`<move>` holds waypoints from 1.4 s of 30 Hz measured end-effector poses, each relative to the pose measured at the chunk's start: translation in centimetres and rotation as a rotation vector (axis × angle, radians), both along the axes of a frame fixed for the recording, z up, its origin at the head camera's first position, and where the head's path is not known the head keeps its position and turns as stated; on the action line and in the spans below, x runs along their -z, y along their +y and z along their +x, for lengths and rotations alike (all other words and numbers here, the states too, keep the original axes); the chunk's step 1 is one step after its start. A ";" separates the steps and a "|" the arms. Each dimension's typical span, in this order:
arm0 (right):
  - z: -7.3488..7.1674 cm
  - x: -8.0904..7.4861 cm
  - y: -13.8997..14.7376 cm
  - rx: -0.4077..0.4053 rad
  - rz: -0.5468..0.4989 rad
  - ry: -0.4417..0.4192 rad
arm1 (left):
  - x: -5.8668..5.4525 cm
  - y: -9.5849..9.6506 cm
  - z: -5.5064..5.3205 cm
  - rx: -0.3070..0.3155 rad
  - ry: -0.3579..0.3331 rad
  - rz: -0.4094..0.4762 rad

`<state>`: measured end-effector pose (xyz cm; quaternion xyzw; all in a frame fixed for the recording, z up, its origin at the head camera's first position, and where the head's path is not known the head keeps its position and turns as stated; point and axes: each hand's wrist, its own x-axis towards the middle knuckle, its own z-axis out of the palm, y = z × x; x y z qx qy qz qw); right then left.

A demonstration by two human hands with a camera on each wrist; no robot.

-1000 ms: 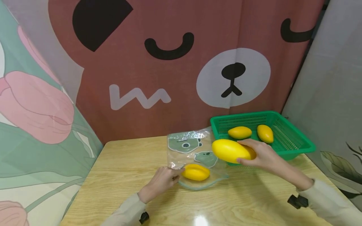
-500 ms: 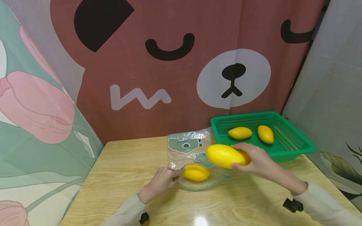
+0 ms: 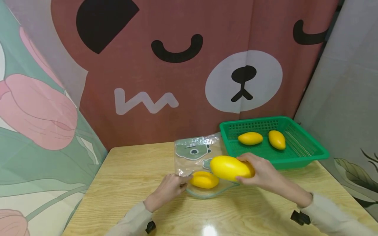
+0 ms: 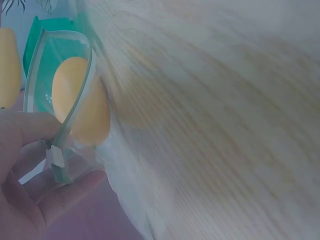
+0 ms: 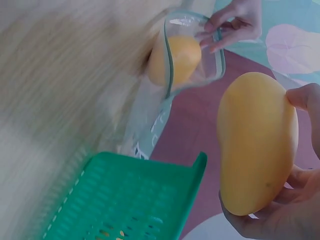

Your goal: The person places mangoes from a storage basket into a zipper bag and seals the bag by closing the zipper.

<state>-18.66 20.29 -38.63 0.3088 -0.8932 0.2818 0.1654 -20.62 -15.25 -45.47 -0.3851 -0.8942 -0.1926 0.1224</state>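
Note:
A clear zip bag (image 3: 189, 168) with green cartoon prints lies on the table, its mouth toward me and spread apart. One yellow mango (image 3: 204, 180) rests inside, near the mouth. My left hand (image 3: 167, 190) grips the left edge of that mouth, beside the white slider (image 4: 57, 156). Another yellow mango (image 3: 228, 167) is in my right hand (image 3: 263, 171), thumb on one side and fingers on the other. It is held in the air just right of the bagged mango, partly covering the bag from the head view. The palm side of my left hand is hidden there.
A green plastic basket (image 3: 313, 154) stands at the back right of the wooden table (image 3: 133, 173). Inside it lie two mangoes, one on the left (image 3: 250, 138) and one on the right (image 3: 277, 140). A printed curtain (image 3: 147, 75) hangs behind the table.
My right hand has carried its mango left and slightly down, from in front of the basket to over the bag's right side. My left hand and the bag stay in place.

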 end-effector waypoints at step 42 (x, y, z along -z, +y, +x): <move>1.5 2.0 -3.5 -0.159 0.028 -0.077 | -0.3 0.0 -0.1 0.002 0.027 -0.011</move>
